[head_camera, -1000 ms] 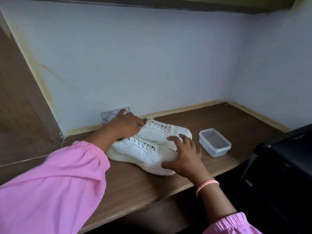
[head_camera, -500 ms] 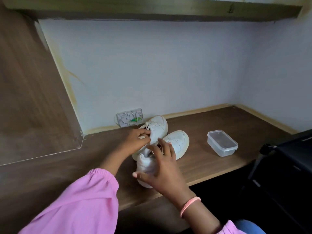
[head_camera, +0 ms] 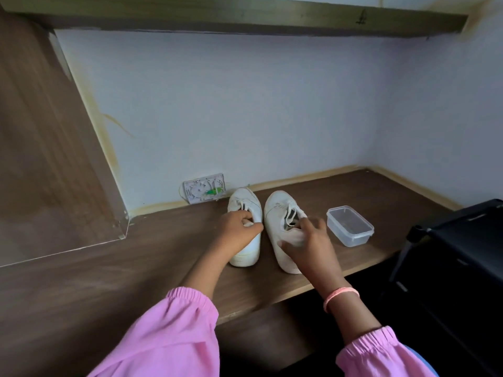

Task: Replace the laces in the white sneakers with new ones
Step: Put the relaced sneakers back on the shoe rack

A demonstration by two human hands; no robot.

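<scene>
A person in pink sleeves grips a pair of white sneakers, one in each hand, on a wooden desk set into a pale-walled alcove.

The wooden desk [head_camera: 163, 257] runs beneath a shelf [head_camera: 245, 17], with a black chair [head_camera: 457, 262] at its right edge. The two sneakers stand side by side near the back wall, toes pointing toward it and heels toward the person, both laced in white. The left hand [head_camera: 236, 227] curls its fingers round the collar of the left sneaker [head_camera: 246, 210]; the right hand [head_camera: 310, 240] clutches the opening of the right sneaker [head_camera: 277, 213], thumb against its side. Just right of the shoes sits a clear plastic container [head_camera: 349, 225], apart from them. A wall socket plate [head_camera: 204, 187] is mounted behind the left shoe. A pink band [head_camera: 340, 295] circles the right wrist.
</scene>
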